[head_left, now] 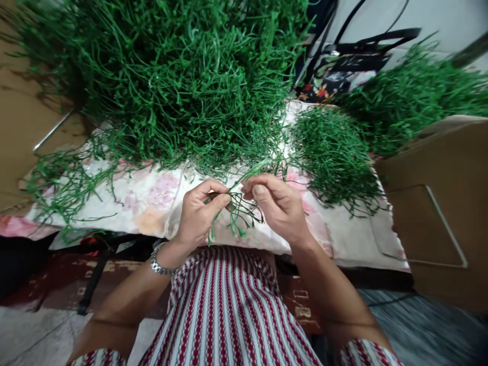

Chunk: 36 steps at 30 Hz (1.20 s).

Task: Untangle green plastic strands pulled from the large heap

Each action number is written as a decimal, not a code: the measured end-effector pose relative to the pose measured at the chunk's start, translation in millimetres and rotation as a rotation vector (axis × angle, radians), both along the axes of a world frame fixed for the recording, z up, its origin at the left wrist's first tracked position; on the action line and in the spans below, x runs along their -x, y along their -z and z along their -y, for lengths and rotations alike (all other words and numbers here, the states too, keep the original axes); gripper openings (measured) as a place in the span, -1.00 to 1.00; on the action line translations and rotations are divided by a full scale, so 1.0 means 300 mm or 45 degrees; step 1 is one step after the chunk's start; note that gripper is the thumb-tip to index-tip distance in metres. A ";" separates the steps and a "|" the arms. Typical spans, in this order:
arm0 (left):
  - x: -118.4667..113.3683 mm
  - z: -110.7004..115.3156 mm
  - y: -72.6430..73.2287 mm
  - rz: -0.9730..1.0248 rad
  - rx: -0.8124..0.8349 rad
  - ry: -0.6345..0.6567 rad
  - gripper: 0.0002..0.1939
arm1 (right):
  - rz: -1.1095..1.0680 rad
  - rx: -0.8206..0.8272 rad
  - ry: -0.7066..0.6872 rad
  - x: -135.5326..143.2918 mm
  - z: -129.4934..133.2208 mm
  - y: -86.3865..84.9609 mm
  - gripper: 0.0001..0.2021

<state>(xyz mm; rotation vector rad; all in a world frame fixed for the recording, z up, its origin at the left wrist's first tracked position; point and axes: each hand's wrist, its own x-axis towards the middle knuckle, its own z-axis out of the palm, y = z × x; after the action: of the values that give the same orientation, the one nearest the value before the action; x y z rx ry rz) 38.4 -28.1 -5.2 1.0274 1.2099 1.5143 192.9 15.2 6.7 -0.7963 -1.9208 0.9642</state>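
Left hand (198, 211) pinched shut on a small green plastic sprig (238, 211), thumb and forefinger closed over its stem. Right hand (276, 203) gripping the same sprig from the other side, fingertips closed on the upper stalk, which slants up towards the heap. Sprig held between both hands just above the near edge of the floral cloth (148, 198), thin tendrils dangling below the fingers. Behind, a big heap of green strands (171, 81); a smaller bunch (335, 152) to the right, beside a cardboard box (438, 203). Metal watch (160, 264) on the left wrist
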 end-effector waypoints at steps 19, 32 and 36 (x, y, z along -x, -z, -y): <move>0.026 0.055 -0.013 -0.576 -0.295 -0.059 -0.90 | 0.193 -0.258 0.079 0.020 0.040 0.013 -0.90; 0.052 0.038 -0.033 -0.625 -0.184 0.242 -0.90 | 0.303 -0.238 -0.036 0.019 0.022 0.012 -0.87; 0.062 0.038 -0.026 -0.493 -0.100 0.338 -0.91 | 0.310 -0.193 -0.103 0.017 0.010 0.010 -0.84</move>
<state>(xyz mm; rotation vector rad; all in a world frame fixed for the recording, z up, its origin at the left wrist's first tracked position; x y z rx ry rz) 20.0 -39.6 2.7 1.5208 1.2206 1.1970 187.9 12.3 3.8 -0.7807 -2.2221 0.7862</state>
